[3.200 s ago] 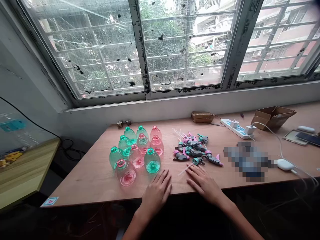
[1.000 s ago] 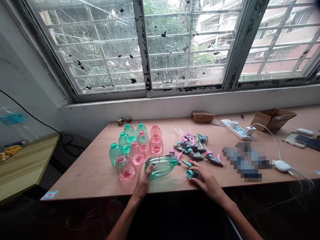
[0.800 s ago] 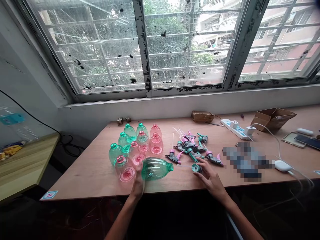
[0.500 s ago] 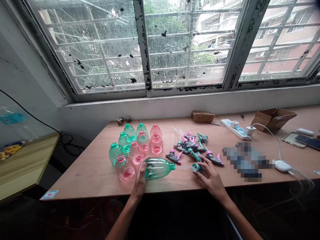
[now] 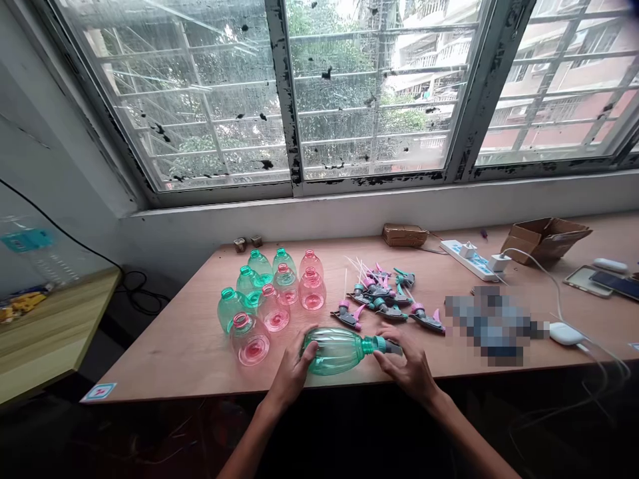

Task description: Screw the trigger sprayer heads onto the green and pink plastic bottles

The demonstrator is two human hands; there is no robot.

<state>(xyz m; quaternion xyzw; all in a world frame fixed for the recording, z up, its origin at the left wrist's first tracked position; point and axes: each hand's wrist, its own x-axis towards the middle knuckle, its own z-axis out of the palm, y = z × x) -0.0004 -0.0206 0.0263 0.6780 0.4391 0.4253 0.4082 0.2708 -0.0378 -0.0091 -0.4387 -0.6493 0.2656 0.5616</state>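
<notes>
A green transparent bottle (image 5: 334,351) lies on its side in the air over the table's front edge, its neck toward the right. My left hand (image 5: 293,364) is closed around the bottle's base end. My right hand (image 5: 409,364) grips a green and grey spray head (image 5: 387,345), whose collar sits against the bottle's mouth. Whether the threads are engaged I cannot tell. Left of my hands stand several open pink bottles (image 5: 250,339) and green bottles (image 5: 231,309). Behind my right hand lies a pile of spray heads (image 5: 379,293) with pink or green parts and thin tubes.
On the wooden table (image 5: 174,352), a white power strip (image 5: 469,259) and an open cardboard box (image 5: 546,239) are at the back right. A brown package (image 5: 404,234) lies by the wall. White cables trail around a white mouse-like object (image 5: 565,332). A blurred patch (image 5: 494,326) hides something.
The spray head has moved left to the bottle's mouth, and its tube has gone inside. My left hand has brought the bottle slightly right and nearer to me.
</notes>
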